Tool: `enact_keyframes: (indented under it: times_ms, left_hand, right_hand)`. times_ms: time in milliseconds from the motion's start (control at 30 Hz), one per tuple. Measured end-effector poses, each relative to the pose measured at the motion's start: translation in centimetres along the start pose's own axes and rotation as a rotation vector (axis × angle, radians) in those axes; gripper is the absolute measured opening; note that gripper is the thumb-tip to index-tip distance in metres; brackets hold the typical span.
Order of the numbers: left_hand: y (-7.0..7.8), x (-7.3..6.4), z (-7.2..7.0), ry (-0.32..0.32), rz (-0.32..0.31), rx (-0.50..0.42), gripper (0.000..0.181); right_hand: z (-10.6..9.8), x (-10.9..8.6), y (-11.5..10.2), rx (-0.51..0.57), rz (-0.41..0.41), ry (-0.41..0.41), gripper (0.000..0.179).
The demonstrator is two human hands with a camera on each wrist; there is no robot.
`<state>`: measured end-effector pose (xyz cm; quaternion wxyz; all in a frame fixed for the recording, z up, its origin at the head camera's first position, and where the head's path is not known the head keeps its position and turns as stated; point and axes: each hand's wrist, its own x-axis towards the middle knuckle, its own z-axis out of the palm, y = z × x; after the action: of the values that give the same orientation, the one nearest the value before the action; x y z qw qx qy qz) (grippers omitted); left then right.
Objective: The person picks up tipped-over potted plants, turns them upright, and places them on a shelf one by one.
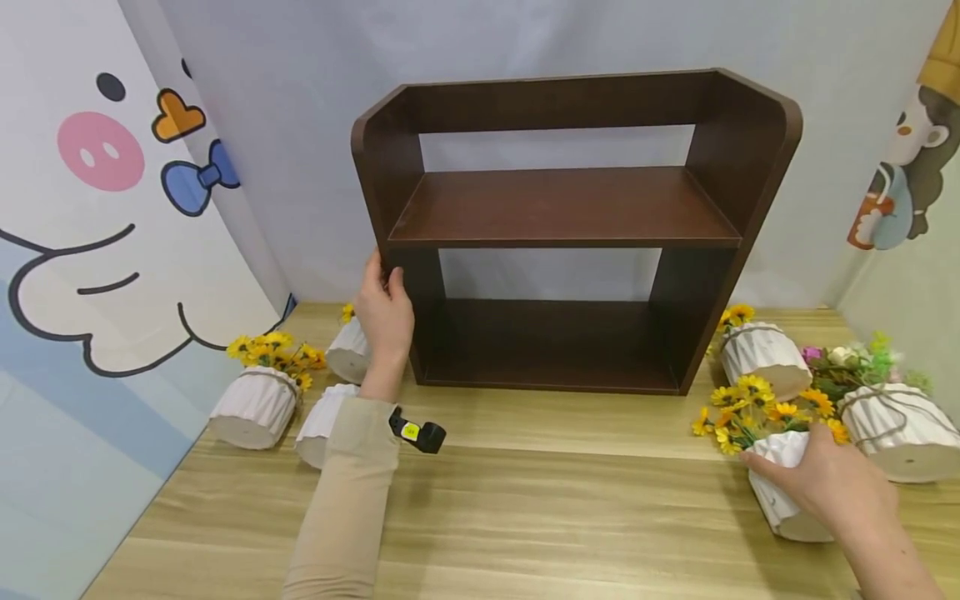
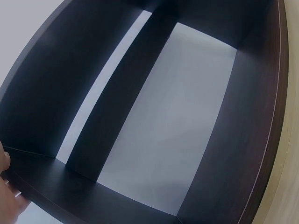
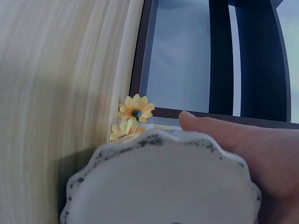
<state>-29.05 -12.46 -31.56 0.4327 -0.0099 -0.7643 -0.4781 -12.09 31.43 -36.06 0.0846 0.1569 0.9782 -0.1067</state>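
My left hand pinches the front edge of the left side panel of the dark-brown two-tier shelf, thumb inside and fingers outside; the shelf stands upright near the far edge of the table, about midway along it. My right hand grasps a white fluted flowerpot of yellow and orange daisies toward the table's right edge, its base turned to me; the thumb lies across the near side, the other fingertips are mostly hidden, and I cannot tell whether the pot clears the tabletop. I'd worry most about that grip: if the thumb slid on the glossy wall, the pot could drop or roll. The twine-tied pot of mixed flowers sits just beside my knuckles, so a sideways swing could knock it, and the daisies might snag on the pot near the shelf's right side. On the left, my sleeve overlaps a white pot in view; drawing that forearm back carelessly might roll it, while a hard tug could skew the shelf.
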Motion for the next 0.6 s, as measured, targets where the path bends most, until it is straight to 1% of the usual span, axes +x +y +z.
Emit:
enact_keyframes:
  times_ms: [100, 300, 467, 600]
  left_hand:
    - [0.01, -0.01, -0.09, 0.0, 0.004, 0.003, 0.033]
    - [0.05, -0.02, -0.27, 0.005, 0.02, 0.012, 0.033]
    - [0.05, 0.15, -0.29, 0.005, 0.04, 0.009, 0.032]
    - [0.1, 0.17, -0.34, 0.006, 0.049, 0.015, 0.031]
  right_hand:
    - [0.02, 0.09, 0.13, 0.019, 0.001, -0.003, 0.12]
    - [0.04, 0.11, -0.02, 0.041, -0.022, 0.043, 0.11]
    - [0.31, -0.17, -0.45, 0.057, -0.062, 0.118, 0.098]
    - [0.47, -0.44, -0.79, 0.069, -0.079, 0.169, 0.099]
